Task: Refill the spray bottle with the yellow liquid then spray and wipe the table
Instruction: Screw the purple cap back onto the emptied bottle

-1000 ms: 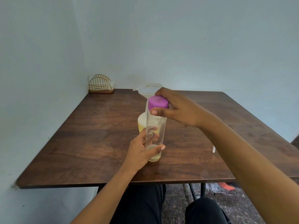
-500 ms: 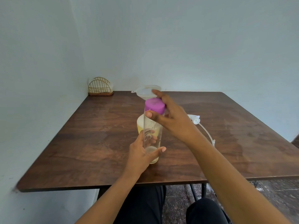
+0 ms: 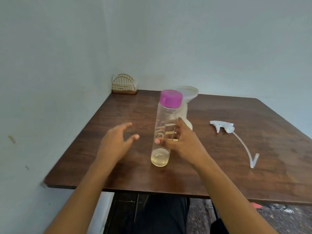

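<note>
Spray bottle [image 3: 186, 119] behind purple-capped bottle [image 3: 163, 130], lettering unreadable

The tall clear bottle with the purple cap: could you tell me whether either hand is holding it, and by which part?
The right hand grips the tall clear bottle around its mid-body; the left hand is open beside it, apart.

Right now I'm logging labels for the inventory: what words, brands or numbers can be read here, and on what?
Clear bottle with purple cap: white lettering runs vertically up its side; it looks like "sip" or "sils", too distorted to read with certainty.
Trigger sprayer head: no readable text.
White funnel: none.
Gold wire holder: none.
</note>
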